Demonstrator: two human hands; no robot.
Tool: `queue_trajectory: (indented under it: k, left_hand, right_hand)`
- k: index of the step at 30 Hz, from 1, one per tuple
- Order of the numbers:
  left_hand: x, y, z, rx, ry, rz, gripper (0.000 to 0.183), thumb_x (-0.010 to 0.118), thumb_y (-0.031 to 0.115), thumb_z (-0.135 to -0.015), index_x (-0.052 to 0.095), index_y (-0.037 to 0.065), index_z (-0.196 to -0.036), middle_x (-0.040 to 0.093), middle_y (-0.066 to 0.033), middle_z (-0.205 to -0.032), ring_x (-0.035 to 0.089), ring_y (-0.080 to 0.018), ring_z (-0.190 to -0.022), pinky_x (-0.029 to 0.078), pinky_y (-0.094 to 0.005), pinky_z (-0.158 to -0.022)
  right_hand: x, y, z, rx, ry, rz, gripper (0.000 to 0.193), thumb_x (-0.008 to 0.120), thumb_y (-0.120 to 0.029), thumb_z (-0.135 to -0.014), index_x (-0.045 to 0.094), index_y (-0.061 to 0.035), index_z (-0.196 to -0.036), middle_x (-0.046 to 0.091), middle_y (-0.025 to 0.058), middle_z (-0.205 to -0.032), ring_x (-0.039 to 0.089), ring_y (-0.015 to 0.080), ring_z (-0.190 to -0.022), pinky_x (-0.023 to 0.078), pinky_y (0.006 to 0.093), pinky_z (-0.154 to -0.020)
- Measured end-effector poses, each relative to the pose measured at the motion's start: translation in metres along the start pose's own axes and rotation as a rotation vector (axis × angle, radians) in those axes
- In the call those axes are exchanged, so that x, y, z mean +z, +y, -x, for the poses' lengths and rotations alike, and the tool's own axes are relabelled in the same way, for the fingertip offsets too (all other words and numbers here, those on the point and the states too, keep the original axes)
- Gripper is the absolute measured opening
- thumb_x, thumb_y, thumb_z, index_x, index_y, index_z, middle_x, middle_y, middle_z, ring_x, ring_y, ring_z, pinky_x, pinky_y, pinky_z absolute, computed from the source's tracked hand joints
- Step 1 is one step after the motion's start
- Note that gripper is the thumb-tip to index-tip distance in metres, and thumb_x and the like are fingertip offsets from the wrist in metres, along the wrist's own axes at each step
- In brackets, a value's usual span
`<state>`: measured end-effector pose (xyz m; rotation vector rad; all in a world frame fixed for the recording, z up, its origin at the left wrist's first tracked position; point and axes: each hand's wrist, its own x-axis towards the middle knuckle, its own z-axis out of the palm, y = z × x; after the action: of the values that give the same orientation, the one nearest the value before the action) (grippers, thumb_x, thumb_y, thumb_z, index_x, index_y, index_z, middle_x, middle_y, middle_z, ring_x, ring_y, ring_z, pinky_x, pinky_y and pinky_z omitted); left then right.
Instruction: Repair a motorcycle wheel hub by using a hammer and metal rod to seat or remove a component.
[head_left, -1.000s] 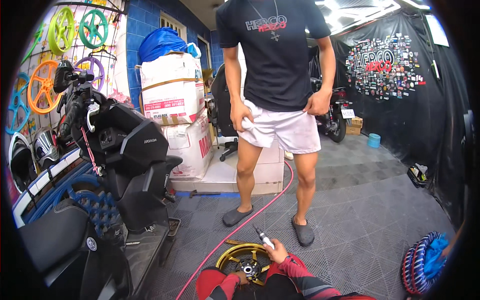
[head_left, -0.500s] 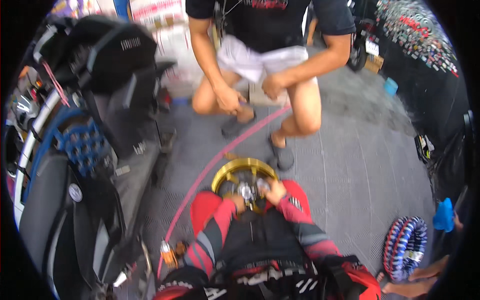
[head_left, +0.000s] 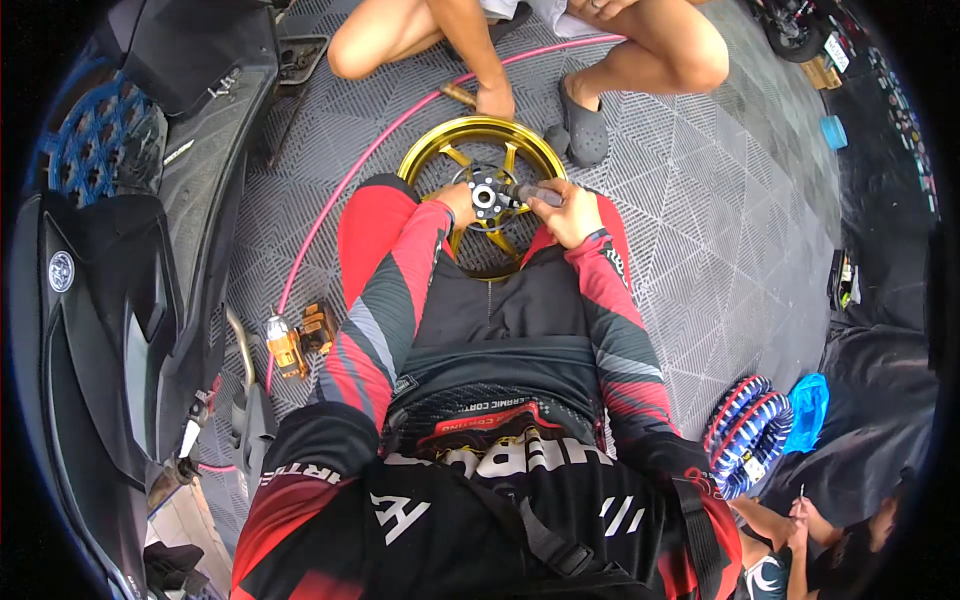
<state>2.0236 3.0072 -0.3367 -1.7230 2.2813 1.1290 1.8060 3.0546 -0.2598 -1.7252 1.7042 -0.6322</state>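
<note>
A gold motorcycle wheel rim point(head_left: 424, 150) stands between my knees, its dark hub point(head_left: 484, 197) with a silver centre ring facing up at me. A thin brake disc point(head_left: 505, 226) surrounds the hub, partly covered by my hands. My left hand point(head_left: 459, 204) is curled against the hub's left side, its fingertips mostly hidden. In my right hand point(head_left: 573, 214) is a dark grey cylindrical hand tool point(head_left: 538, 194), held nearly level, its end reaching the hub's right side.
A crouching person's hand point(head_left: 495, 101) reaches down just beyond the rim, beside a wooden handle point(head_left: 458, 94). At left stand a black scooter point(head_left: 130, 260) and an orange impact driver point(head_left: 287, 348). A pink hose point(head_left: 322, 215) curves across the floor. Wrapped tyres point(head_left: 745, 430) lie at right.
My view has tipped downward, so the wheel sits higher in it. The other person's hand has come down from knee height to near the rim. My hands stay at the hub.
</note>
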Motion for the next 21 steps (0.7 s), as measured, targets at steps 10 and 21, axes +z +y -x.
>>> queue_trajectory:
  k: [10,21]
  left_hand:
    - [-0.008,0.009,-0.001,-0.009,-0.002,-0.020,0.032,0.062,0.024,-0.077,0.066,0.007,-0.103,0.064,-0.0214,-0.104,0.062,-0.0368,-0.098,0.050,-0.0437,-0.083]
    - [-0.002,0.008,-0.003,-0.078,0.002,0.004,0.033,0.059,0.011,-0.074,0.064,0.002,-0.106,0.063,-0.0240,-0.106,0.060,-0.0364,-0.103,0.048,-0.0428,-0.089]
  right_hand:
    - [-0.003,-0.001,-0.001,-0.084,0.149,-0.160,0.029,0.076,-0.026,-0.072,0.066,-0.0006,-0.079,0.066,0.0096,-0.064,0.064,0.0162,-0.056,0.051,0.0304,-0.056]
    - [0.011,-0.006,-0.026,-0.090,0.040,0.024,0.044,0.075,-0.039,-0.074,0.062,0.0033,-0.077,0.060,0.0095,-0.053,0.060,0.0172,-0.047,0.049,0.0321,-0.050]
